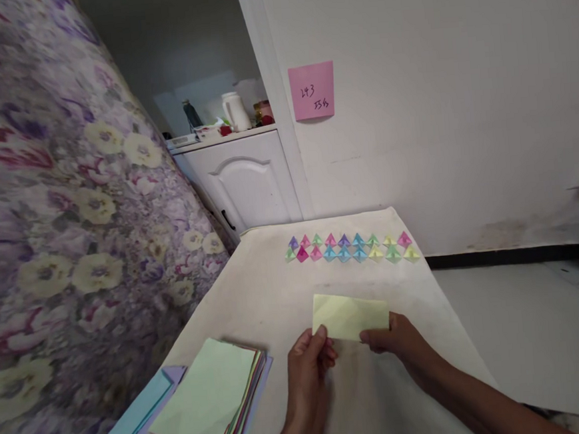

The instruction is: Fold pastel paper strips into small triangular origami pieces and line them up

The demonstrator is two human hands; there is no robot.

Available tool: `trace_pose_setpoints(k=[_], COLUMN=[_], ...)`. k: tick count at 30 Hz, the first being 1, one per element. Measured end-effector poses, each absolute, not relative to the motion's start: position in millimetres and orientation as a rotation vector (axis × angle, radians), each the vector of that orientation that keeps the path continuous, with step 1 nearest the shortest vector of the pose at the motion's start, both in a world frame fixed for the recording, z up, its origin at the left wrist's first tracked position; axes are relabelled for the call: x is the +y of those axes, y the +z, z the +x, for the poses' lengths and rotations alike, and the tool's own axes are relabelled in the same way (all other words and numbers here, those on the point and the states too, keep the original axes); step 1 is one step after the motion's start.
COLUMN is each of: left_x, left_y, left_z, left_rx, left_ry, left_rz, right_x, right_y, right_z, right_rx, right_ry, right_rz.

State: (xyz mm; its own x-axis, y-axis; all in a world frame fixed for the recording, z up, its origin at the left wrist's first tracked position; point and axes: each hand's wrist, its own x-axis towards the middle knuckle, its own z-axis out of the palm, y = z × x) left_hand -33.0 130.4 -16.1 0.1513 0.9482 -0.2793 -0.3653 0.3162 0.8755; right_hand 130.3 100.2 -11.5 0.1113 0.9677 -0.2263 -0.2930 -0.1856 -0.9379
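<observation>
A pale yellow paper rectangle (pixel 350 316) is held up over the cream-covered table by both hands. My left hand (pixel 311 362) pinches its lower left corner, thumb on the front face. At the lower right corner, my right hand (pixel 392 334) grips it between thumb and fingers. Beyond the paper, several small folded paper pieces (pixel 359 254) in purple, pink, green, blue and yellow stand in two rows. To the left of my left hand lies a stack of coloured paper (pixel 208 397) with a light green sheet on top.
Blue paper (pixel 135 420) lies at the table's left edge (pixel 210 297), by a floral curtain (pixel 97 259). Behind are a white cabinet (pixel 251 180) with a jug (pixel 236 112) on it, and a wall bearing a pink note (pixel 312 91).
</observation>
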Motion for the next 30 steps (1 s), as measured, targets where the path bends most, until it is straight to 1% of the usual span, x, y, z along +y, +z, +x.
trace_pose_setpoints(k=[7, 12, 16, 21, 30], left_x=[134.9, 137.4, 136.5, 127.3, 119.8], left_y=[-18.4, -18.2, -17.5, -20.1, -30.2], left_z=[-39.9, -43.6, -39.0, -23.8, -17.9], left_rx=[1.014, 1.023, 0.98, 0.906, 0.989], left_ry=[1.111, 1.163, 1.206, 1.157, 1.093], left_rz=[0.788, 0.831, 0.729, 0.53, 0.666], right_x=[101.0, 100.0, 100.2, 98.7, 98.9], right_y=[-13.1, -13.6, -15.7, -20.3, -25.0], right_z=[136.2, 141.1, 139.3, 130.1, 127.0], right_rx=[-0.842, -0.856, -0.867, -0.873, -0.951], right_ry=[1.376, 1.442, 1.424, 1.424, 1.388], right_rz=[-1.228, -1.154, -1.138, -1.137, -1.161])
